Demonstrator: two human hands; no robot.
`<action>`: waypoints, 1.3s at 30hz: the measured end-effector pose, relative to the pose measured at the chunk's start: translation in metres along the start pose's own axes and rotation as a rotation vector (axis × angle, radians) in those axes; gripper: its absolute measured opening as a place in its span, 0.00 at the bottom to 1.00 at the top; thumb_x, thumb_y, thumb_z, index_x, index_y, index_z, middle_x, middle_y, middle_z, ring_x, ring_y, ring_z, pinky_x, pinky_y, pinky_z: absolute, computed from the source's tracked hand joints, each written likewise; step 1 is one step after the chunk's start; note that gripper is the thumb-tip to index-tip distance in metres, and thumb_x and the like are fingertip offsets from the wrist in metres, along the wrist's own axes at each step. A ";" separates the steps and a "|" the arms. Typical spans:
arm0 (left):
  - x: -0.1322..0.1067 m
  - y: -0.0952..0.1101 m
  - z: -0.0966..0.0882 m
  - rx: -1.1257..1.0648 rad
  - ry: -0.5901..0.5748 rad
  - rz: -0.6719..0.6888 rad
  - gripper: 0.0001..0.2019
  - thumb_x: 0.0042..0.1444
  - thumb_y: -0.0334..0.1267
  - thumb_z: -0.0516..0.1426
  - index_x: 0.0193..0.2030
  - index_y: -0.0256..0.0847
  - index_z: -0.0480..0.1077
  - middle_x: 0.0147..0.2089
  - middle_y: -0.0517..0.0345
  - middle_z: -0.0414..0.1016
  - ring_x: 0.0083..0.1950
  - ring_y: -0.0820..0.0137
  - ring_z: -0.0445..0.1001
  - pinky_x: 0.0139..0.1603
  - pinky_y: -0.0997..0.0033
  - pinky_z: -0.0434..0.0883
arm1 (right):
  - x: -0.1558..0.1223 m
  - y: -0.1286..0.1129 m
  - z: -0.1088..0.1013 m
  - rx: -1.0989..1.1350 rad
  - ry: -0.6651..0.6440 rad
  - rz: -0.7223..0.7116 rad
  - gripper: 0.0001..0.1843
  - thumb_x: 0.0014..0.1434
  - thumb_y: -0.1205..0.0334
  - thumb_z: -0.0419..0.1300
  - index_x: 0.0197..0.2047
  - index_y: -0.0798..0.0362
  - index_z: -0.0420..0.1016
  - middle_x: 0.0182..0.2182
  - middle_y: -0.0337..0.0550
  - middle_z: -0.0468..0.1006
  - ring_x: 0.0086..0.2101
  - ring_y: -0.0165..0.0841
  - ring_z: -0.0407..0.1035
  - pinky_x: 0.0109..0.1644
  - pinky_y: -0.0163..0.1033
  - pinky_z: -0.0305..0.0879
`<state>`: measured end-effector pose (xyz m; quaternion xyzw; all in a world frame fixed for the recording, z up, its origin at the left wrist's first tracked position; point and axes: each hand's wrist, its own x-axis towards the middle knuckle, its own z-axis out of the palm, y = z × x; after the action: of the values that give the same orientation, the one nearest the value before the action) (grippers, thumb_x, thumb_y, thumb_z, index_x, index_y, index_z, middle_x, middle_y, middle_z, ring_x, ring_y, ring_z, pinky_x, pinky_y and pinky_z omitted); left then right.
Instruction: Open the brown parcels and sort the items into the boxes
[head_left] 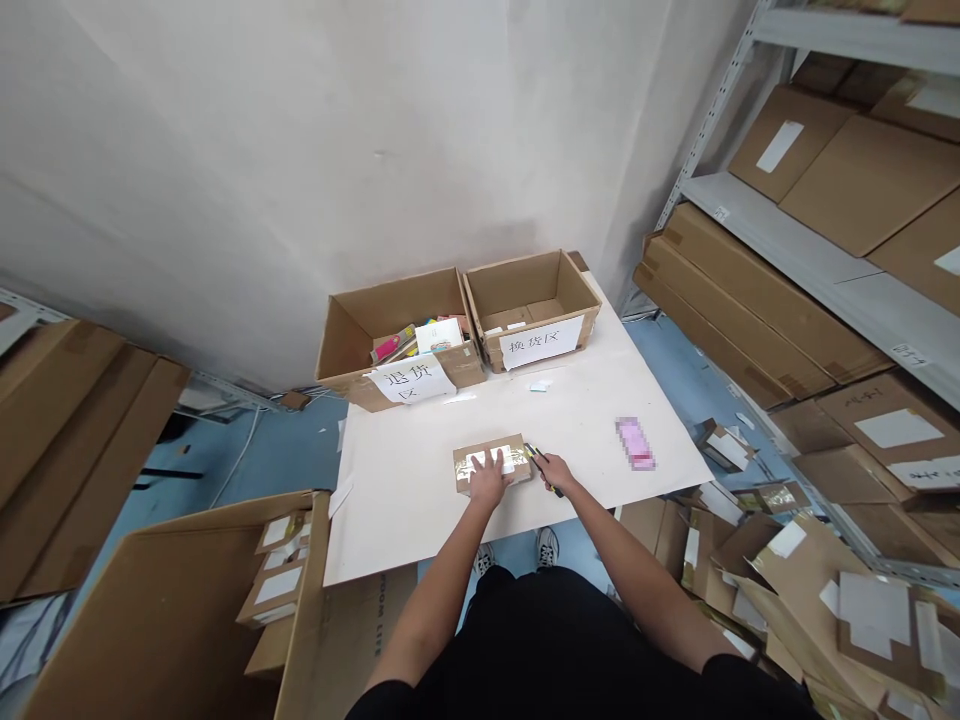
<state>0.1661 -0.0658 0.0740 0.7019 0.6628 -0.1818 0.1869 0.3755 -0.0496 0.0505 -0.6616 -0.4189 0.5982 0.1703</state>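
Note:
A small taped cardboard box (466, 457) with a white label lies near the front edge of the white tabletop (405, 500). My left hand (489, 482) rests on top of the box, its fingers spread over the label. Just to the right, my right hand (556, 473) is closed around a black and yellow utility knife (535, 457). The knife's tip points at the box's right end; whether it touches the cardboard I cannot tell.
Two open cardboard boxes with handwritten signs stand at the back: the left box (337, 375) contains assorted goods, the right box (592, 310) a few small items. A pink blurred object (635, 444) lies right. Cartons fill the shelf (795, 225); a large box (172, 530) stands left.

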 end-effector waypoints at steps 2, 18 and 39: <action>0.002 0.001 0.000 0.002 -0.004 -0.013 0.40 0.67 0.56 0.53 0.81 0.52 0.43 0.83 0.45 0.41 0.78 0.30 0.44 0.64 0.37 0.68 | -0.002 -0.001 -0.001 -0.078 0.009 -0.015 0.22 0.71 0.43 0.55 0.32 0.51 0.66 0.15 0.30 0.66 0.13 0.26 0.62 0.20 0.31 0.55; 0.002 -0.031 -0.024 -0.064 0.097 0.032 0.33 0.66 0.63 0.51 0.74 0.56 0.62 0.77 0.50 0.58 0.73 0.46 0.60 0.71 0.46 0.61 | -0.042 0.058 0.014 0.095 0.225 0.051 0.23 0.68 0.37 0.53 0.34 0.49 0.64 0.19 0.32 0.70 0.15 0.29 0.67 0.20 0.31 0.60; -0.022 -0.078 0.040 -0.466 0.082 0.090 0.33 0.72 0.55 0.38 0.78 0.43 0.53 0.81 0.51 0.51 0.82 0.58 0.45 0.78 0.51 0.50 | 0.027 -0.022 0.051 0.616 0.152 -0.095 0.20 0.62 0.40 0.61 0.43 0.49 0.72 0.42 0.49 0.84 0.43 0.41 0.80 0.39 0.38 0.75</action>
<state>0.0863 -0.1010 0.0484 0.6755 0.6618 0.0130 0.3247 0.3185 -0.0300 0.0377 -0.6015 -0.2346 0.6372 0.4209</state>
